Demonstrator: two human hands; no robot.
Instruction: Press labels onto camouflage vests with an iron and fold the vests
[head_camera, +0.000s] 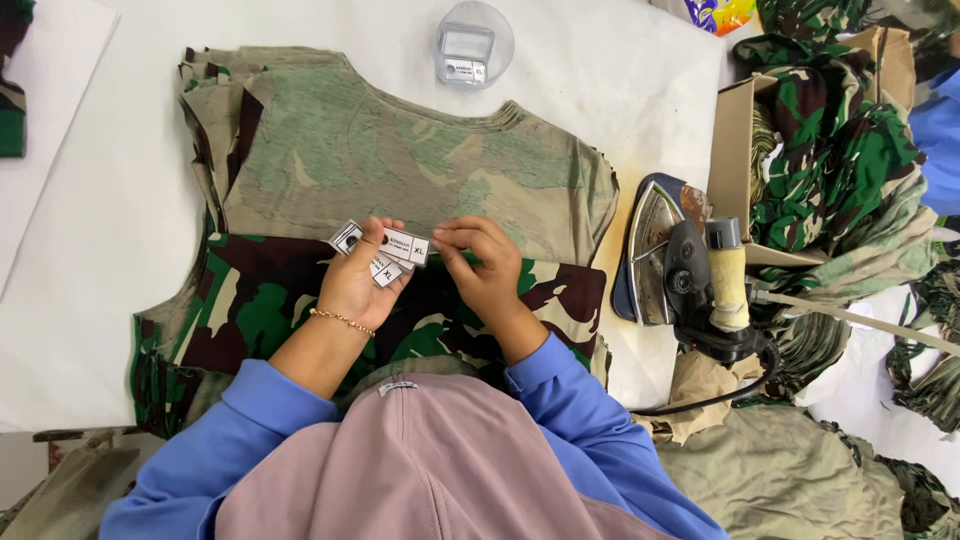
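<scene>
My left hand (355, 285) grips a small fan of white size labels (385, 250) with black print, held over a stack of camouflage fabric pieces (400, 170). My right hand (482, 262) pinches the right end of the top label between thumb and fingers. A gold bracelet circles my left wrist. Both sleeves are blue. The top fabric piece lies with its pale reverse side up; a darker green, brown and black piece (260, 310) shows under my hands.
An electric iron (675, 265) lies tilted at the right of the white table (90, 220), its cord trailing toward me. A clear plastic container (473, 45) sits at the far edge. A cardboard box (735, 150) with camouflage cloth stands right.
</scene>
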